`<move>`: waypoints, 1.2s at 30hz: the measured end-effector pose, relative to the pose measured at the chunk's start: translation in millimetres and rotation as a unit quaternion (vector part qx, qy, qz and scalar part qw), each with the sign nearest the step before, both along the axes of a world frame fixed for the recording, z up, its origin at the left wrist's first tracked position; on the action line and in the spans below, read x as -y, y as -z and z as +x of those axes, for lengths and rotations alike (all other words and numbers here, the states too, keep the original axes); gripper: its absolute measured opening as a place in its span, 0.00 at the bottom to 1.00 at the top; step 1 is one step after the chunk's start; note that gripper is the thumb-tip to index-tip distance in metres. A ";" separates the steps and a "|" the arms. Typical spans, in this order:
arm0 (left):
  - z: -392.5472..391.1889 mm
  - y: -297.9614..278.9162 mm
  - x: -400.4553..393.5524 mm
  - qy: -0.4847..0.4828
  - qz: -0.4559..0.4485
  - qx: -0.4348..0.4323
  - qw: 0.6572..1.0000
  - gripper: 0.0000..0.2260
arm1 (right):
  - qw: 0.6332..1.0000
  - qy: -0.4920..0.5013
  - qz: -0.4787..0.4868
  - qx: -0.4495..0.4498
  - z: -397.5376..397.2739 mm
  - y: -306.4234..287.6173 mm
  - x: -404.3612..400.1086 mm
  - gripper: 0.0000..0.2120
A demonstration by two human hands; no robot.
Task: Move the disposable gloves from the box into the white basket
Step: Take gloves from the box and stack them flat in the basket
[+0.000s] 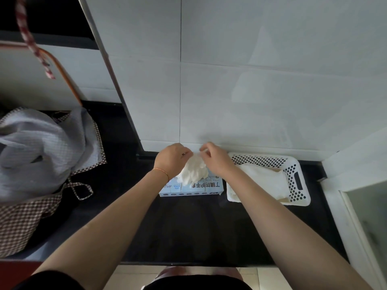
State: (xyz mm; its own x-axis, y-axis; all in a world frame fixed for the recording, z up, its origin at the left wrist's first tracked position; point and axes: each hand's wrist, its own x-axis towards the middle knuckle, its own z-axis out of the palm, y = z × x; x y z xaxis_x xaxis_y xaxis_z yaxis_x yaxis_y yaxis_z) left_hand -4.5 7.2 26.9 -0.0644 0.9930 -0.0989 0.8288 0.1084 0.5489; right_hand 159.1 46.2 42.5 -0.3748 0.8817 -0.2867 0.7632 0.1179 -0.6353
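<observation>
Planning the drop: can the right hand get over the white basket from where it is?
Probably yes: the right hand, pinching the gloves over the box, is right beside the white basket, whose top is open.

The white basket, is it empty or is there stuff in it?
Not empty. The white basket already has pale folded material lying inside; whether it's gloves, cannot tell.

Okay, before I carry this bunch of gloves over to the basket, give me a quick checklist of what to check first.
1. Left hand holds the gloves: ok.
2. Right hand pinches them too: ok.
3. Bunch fully free of the box: cannot tell, it hangs right over it.
4. White basket close on the right: ok.
5. Basket has room: ok, though something white already lies inside.
6. Path across the black counter unobstructed: ok.
</observation>
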 end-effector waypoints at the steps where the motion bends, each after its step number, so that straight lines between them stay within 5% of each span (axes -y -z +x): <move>1: -0.7 -2.4 -1.1 -0.002 0.001 0.000 1.000 0.13 | 1.000 -0.002 -0.014 -0.017 -3.1 -1.4 2.0 0.10; 5: -2.3 -10.1 -3.9 -0.044 0.016 0.037 0.998 0.09 | 1.000 0.002 0.012 0.007 -6.3 1.8 4.5 0.03; 10: -8.4 -7.6 -3.3 -0.042 -0.034 0.187 0.981 0.13 | 0.997 0.029 0.058 -0.046 -5.1 -12.2 -3.7 0.16; 13: -8.2 4.3 -0.4 -0.011 -0.091 0.125 0.988 0.21 | 0.991 0.034 0.109 -0.074 -6.6 -29.1 -9.1 0.19; 17: -11.2 14.2 1.0 -0.083 -0.092 0.104 0.987 0.06 | 0.969 0.124 0.116 -0.178 -8.6 -49.0 -13.8 0.18; 21: -14.0 -1.3 -0.5 -0.152 -0.065 0.151 0.975 0.12 | 0.954 0.178 0.066 -0.233 -4.2 -59.7 -17.0 0.17; 25: -1.7 -31.5 -5.2 -0.111 -0.053 0.390 0.913 0.14 | 0.954 0.202 0.023 -0.219 1.8 -59.8 -17.3 0.17; 29: 18.1 -45.4 -8.9 0.015 -0.145 0.427 0.892 0.29 | 0.952 0.213 -0.034 -0.216 9.3 -59.4 -13.0 0.16; 33: 29.3 -43.3 -10.6 0.066 -0.217 0.486 0.844 0.15 | 0.937 0.252 -0.071 -0.231 27.7 -57.6 -13.5 0.17; 36: 41.5 -38.6 -12.7 0.028 -0.231 0.512 0.826 0.10 | 0.950 0.261 -0.024 -0.171 51.0 -54.1 -13.7 0.08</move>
State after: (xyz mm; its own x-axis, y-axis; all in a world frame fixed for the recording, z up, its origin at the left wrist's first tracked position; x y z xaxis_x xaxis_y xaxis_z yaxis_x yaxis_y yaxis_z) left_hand 36.9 19.9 65.4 0.3330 0.8322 -0.4434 -0.0350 0.4808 0.8761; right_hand 210.2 59.9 96.5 0.0320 0.9617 -0.2722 0.4579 -0.2562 -0.8513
